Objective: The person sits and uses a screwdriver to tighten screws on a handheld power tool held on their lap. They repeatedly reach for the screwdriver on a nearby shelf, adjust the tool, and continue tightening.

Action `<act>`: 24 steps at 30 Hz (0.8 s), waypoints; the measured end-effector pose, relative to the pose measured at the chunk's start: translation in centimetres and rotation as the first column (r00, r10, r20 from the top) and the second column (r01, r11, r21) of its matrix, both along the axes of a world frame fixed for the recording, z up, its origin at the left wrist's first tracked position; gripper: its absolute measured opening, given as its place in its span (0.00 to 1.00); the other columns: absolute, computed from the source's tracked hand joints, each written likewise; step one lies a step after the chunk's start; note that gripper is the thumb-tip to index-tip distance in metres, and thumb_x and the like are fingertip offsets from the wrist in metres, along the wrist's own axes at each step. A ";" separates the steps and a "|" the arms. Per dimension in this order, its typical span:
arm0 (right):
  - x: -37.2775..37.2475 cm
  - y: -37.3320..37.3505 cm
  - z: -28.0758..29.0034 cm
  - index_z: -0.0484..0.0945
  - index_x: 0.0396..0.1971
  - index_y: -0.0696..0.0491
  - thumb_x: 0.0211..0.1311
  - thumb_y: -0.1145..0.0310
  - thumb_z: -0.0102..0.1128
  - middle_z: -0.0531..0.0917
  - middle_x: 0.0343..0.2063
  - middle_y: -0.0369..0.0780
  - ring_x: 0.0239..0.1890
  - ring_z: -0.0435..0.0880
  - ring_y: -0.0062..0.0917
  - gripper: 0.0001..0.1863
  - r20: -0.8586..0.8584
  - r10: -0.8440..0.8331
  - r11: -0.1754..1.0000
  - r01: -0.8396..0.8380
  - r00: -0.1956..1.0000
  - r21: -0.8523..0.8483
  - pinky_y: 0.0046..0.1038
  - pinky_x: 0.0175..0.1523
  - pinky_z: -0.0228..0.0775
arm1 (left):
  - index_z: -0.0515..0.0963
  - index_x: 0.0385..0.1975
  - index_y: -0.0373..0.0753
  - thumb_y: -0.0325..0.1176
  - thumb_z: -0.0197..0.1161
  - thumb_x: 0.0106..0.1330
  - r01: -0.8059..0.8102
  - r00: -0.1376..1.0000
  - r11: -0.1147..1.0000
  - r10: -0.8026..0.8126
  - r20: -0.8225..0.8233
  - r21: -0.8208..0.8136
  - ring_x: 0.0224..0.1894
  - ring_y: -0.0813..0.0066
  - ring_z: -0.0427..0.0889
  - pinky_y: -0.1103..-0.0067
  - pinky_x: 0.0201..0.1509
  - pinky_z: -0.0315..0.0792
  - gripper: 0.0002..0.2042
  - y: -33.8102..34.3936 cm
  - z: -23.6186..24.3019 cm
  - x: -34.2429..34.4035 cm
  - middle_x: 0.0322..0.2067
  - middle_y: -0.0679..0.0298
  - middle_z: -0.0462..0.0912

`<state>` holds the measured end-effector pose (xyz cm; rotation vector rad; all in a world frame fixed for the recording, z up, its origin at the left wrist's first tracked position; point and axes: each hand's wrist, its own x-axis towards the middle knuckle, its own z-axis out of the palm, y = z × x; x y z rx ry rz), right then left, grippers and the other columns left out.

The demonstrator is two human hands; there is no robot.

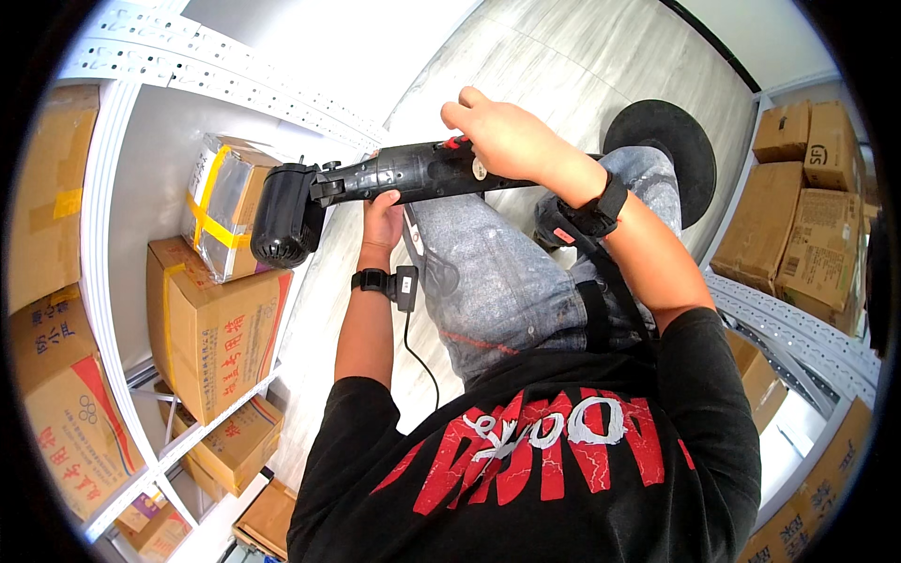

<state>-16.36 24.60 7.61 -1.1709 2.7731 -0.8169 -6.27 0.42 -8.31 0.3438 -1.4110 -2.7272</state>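
Note:
A long black tool-like device (pixel 418 171) lies crosswise in front of me, above my legs. Its left end carries a ribbed, drum-shaped black head (pixel 286 214), joined by a hinged piece. My left hand (pixel 382 220) is closed round the body just right of that hinge, thumb on the near side and fingers mostly behind. Against the body's upper side, by a small red part, is my right hand (pixel 511 136); its fingers are curled, and whatever they hold is hidden. A round black disc (pixel 662 155) is beyond my right knee; whether it joins the device is hidden.
White metal shelving (pixel 122 235) on the left holds cardboard boxes, including a large carton (pixel 216 324) and a yellow-taped box (pixel 225 202) close to the drum head. Another rack (pixel 798 328) at right bears stacked boxes (pixel 788 216). Grey wood-look flooring (pixel 526 56) runs between.

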 end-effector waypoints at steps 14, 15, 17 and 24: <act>-0.4 0.2 -0.1 0.74 0.37 0.53 0.56 0.68 0.62 0.77 0.34 0.43 0.33 0.82 0.42 0.10 -0.054 -0.005 0.997 0.001 0.999 -0.076 0.40 0.38 0.74 | 0.72 0.54 0.34 0.28 0.61 0.55 -0.012 1.000 1.000 0.012 0.017 0.023 0.58 0.66 0.74 0.68 0.67 0.63 0.24 -0.8 -1.4 0.2 0.53 0.60 0.78; -0.6 0.4 -0.2 0.73 0.37 0.53 0.56 0.68 0.62 0.77 0.34 0.43 0.33 0.82 0.43 0.11 -0.078 0.033 0.993 -0.042 0.996 -0.108 0.40 0.37 0.74 | 0.72 0.54 0.34 0.28 0.61 0.55 -0.010 1.000 1.000 0.010 0.011 0.025 0.58 0.65 0.75 0.68 0.66 0.63 0.24 -0.8 -1.5 0.1 0.53 0.60 0.78; -0.4 0.3 -0.2 0.73 0.37 0.54 0.56 0.70 0.61 0.77 0.34 0.43 0.34 0.81 0.43 0.10 -0.040 0.092 0.991 -0.096 0.995 -0.090 0.40 0.38 0.74 | 0.72 0.54 0.33 0.28 0.61 0.55 -0.007 1.000 1.000 0.007 0.001 0.027 0.57 0.65 0.75 0.68 0.66 0.63 0.23 -0.7 -1.5 0.0 0.53 0.60 0.78; 0.3 -0.9 0.5 0.73 0.37 0.55 0.55 0.72 0.60 0.79 0.32 0.45 0.36 0.83 0.42 0.10 0.066 -0.078 0.979 0.064 0.995 0.196 0.40 0.37 0.76 | 0.71 0.55 0.35 0.27 0.62 0.55 -0.025 1.000 1.000 0.025 0.004 0.014 0.58 0.65 0.74 0.68 0.67 0.62 0.25 -0.2 -0.6 0.1 0.53 0.60 0.77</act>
